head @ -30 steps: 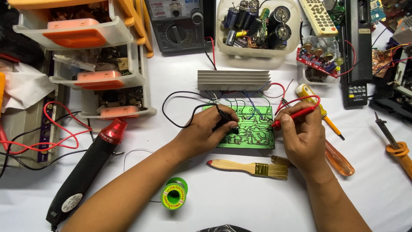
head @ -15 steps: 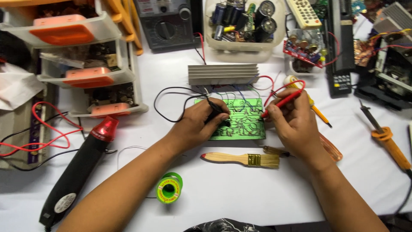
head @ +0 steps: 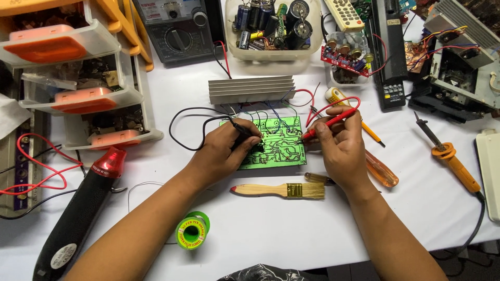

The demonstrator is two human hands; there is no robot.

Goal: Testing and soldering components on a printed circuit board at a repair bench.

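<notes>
**Two probes on a green board**

A white worktable [head: 260, 244] is crowded with tools. The flat green printed circuit board [head: 278, 145] lies at its centre, long axis running left to right. The left hand [head: 224, 151] pinches a slim black test probe [head: 240, 129], tip down on the board; the right hand [head: 341, 148] grips a red test probe [head: 328, 122] pointing left onto it. A ribbed grey metal heatsink [head: 251, 88] sits just behind, a wooden-handled brush [head: 278, 190] in front.
</notes>
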